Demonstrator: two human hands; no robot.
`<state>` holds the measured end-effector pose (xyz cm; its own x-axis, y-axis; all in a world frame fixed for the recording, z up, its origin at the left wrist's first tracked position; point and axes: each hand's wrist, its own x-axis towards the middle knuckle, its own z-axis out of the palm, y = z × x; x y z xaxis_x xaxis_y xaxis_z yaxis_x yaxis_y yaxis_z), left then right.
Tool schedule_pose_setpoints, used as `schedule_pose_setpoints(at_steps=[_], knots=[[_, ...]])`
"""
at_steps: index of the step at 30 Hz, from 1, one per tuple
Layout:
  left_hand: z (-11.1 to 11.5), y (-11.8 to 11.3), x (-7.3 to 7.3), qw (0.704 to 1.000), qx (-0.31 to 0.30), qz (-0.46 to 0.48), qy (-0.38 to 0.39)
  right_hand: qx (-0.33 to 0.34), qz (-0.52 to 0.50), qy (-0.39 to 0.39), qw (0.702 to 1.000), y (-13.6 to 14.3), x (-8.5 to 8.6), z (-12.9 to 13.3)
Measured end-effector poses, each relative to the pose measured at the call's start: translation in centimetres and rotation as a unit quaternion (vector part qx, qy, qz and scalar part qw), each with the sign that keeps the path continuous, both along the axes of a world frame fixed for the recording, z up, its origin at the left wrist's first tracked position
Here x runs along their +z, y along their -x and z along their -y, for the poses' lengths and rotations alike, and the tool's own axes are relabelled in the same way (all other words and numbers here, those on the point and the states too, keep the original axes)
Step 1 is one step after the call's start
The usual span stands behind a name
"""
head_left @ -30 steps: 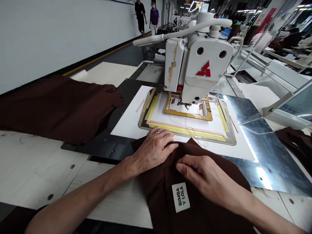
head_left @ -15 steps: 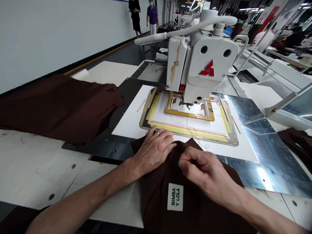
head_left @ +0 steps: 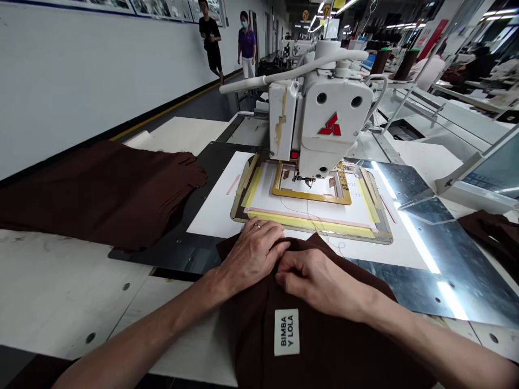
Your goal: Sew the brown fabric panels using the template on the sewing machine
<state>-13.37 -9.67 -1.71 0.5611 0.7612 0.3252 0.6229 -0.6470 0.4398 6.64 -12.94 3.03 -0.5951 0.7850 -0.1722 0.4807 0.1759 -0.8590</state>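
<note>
Brown fabric (head_left: pixel 324 346) with white label (head_left: pixel 286 332) over near edge of surface (head_left: pixel 194 343). Left hand (head_left: pixel 251 251) atop fabric, finger grip unclear; right hand (head_left: pixel 312 275) pinches fabric between fingers.

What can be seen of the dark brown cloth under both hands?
The dark brown cloth looks soft and creased. A white rectangular label, printed BIMBA Y LOLA sideways, sits on it. Its far edge overlaps the flat white sheet; its near end leaves the picture. The left hand rests on it; the right hand appears to pinch it.
</note>
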Motion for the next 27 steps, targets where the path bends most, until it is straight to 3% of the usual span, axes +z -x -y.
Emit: schedule_pose_setpoints(at_steps=[4, 6, 10, 12, 15, 19, 23, 25, 27], knots=[[0.1, 1.2, 0.8, 0.999, 0.005, 0.032, -0.018, -0.066, -0.042, -0.038, 0.996, -1.4, 0.3, 0.5], [-0.1, 2.3, 1.6, 0.998, 0.035, 0.048, -0.01, -0.132, 0.007, -0.123, 0.984, -3.3, -0.4, 0.8], [-1.0, 5.3, 3.3, 0.992, 0.11, -0.027, 0.063, -0.186, 0.193, -0.33, 0.905, -6.9, -3.8, 2.2], [-1.4, 6.8, 4.1, 0.983, 0.129, -0.087, 0.095, -0.179, 0.244, -0.369, 0.879, -7.9, -5.7, 3.4], [-1.8, 8.1, 5.1, 0.971, 0.141, -0.133, 0.138, -0.168, 0.25, -0.387, 0.871, -8.5, -7.3, 5.2], [-2.2, 7.3, 5.3, 0.974, 0.137, -0.115, 0.139, -0.151, 0.214, -0.368, 0.892, -8.6, -6.3, 5.4], [-2.3, 4.4, 4.5, 0.986, 0.083, -0.125, 0.07, -0.164, 0.207, -0.339, 0.903, -10.5, -3.3, 1.5], [-2.4, 3.1, 4.1, 0.987, 0.077, -0.135, 0.034, -0.165, 0.253, -0.37, 0.879, -11.9, -2.2, -0.8], [-2.7, 2.4, 3.7, 0.987, 0.089, -0.134, -0.003, -0.178, 0.294, -0.42, 0.84, -13.0, -2.3, -2.0]])
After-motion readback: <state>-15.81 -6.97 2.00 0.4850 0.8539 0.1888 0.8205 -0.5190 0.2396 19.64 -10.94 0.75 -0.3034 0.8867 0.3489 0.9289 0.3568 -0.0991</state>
